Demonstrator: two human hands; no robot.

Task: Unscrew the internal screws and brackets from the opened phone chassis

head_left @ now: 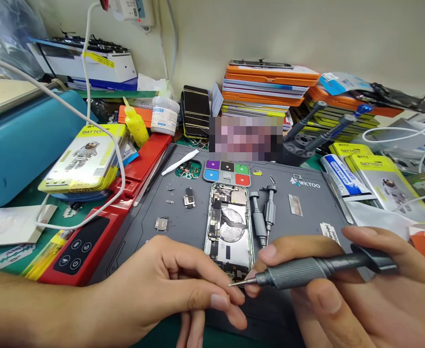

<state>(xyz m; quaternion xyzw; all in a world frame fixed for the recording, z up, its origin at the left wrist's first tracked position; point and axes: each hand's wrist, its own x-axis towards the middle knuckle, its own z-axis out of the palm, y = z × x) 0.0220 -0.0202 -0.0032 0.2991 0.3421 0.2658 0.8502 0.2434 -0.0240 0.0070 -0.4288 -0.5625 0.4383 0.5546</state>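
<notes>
My right hand [375, 295] is wrapped round a grey precision screwdriver [299, 272], held nearly level with its bit pointing left. The bit's tip is at the fingertips of my left hand [183, 285]. My left thumb and fingers are drawn together in a pinch; whether something tiny is between them I cannot make out. Just beyond both hands lies an opened smartphone [230, 227], its inner parts and a round silvery coil exposed. My fingers cover its lower end. Two more grey screwdrivers [269, 210] [258, 220] rest along its right side.
A dark work mat [125, 251] bears a camera module [189, 198], a small metal part [161, 224], a white spudger [180, 162] and a coloured magnetic tray [227, 173]. A red device [78, 251] edges the left. Battery boxes [85, 157] and a white cable [120, 164] stand nearby.
</notes>
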